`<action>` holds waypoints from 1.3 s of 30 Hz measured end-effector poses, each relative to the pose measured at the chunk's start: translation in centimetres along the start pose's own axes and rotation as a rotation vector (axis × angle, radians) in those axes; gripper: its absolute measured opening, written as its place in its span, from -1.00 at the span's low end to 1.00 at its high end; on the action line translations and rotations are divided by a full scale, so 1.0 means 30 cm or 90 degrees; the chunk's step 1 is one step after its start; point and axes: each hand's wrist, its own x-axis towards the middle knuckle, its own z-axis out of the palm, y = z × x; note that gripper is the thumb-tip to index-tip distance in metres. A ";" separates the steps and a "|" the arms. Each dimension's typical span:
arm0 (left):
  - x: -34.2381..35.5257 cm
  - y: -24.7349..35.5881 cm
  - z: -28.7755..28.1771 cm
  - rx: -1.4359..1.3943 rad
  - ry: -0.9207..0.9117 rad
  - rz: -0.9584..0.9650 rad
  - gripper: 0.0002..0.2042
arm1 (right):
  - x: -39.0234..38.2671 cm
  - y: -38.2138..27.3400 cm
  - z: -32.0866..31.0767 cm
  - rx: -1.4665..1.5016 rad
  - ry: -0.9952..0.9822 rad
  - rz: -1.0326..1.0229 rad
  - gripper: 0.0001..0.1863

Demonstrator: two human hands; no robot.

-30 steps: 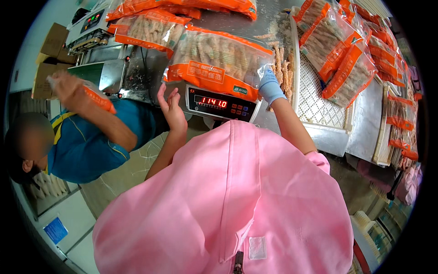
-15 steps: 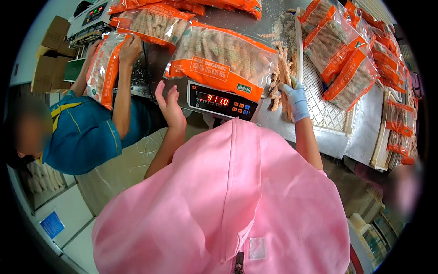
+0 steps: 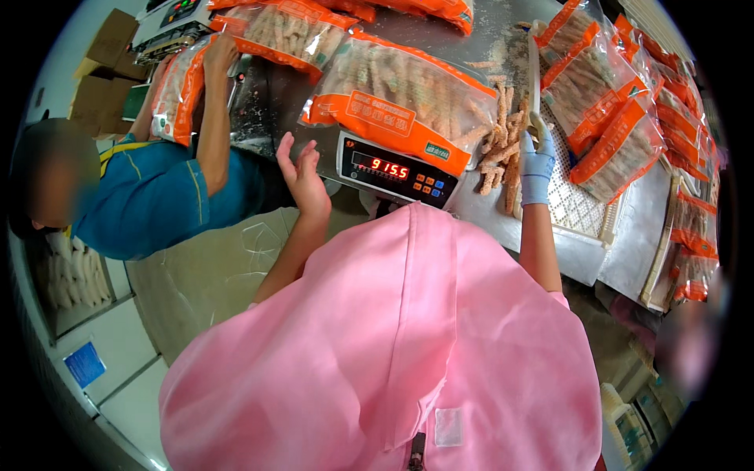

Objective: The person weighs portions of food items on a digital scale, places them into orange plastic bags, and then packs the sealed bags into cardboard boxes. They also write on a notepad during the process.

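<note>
A clear bag with orange bands (image 3: 408, 98), filled with crumb-coated sticks, lies on the digital scale (image 3: 397, 171), whose red display is lit. My left hand (image 3: 305, 179) is bare and open, its fingers apart just left of the scale and below the bag's corner, holding nothing. In a pale blue glove, my right hand (image 3: 537, 165) is beside a small pile of loose coated sticks (image 3: 503, 145) right of the bag. Its thumb and fingers are apart at the pile's edge, with no stick clearly gripped. One stick pokes toward the pile at the bag's right end.
A white perforated tray (image 3: 577, 200) at the right holds several filled bags (image 3: 597, 74). More bags lie at the back. At left, a co-worker in a teal top (image 3: 161, 196) handles another filled bag (image 3: 179, 94). Cardboard boxes (image 3: 102, 78) stand beyond.
My gloved right hand has drawn back from the loose sticks toward the tray, and its fingers have shifted. The scale's reading has risen. My left hand stays open beside the scale.
</note>
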 end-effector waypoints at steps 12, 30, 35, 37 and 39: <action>0.002 0.024 0.032 0.047 -0.051 0.136 -0.48 | -0.052 -0.056 0.136 0.190 -0.003 0.178 -0.33; -0.042 0.029 0.216 0.286 -0.275 0.433 -0.52 | -0.080 -0.015 -0.047 0.354 0.113 0.172 -0.67; -0.027 0.033 0.200 0.380 -0.381 0.505 -0.49 | -0.134 -0.079 -0.049 0.279 0.029 0.124 -0.60; -0.030 0.035 0.204 0.347 -0.419 0.525 -0.47 | -0.157 -0.150 -0.026 0.437 -0.042 0.151 -0.64; -0.034 0.030 0.220 0.363 -0.471 0.554 -0.43 | -0.169 -0.226 -0.010 0.452 -0.125 0.173 -0.58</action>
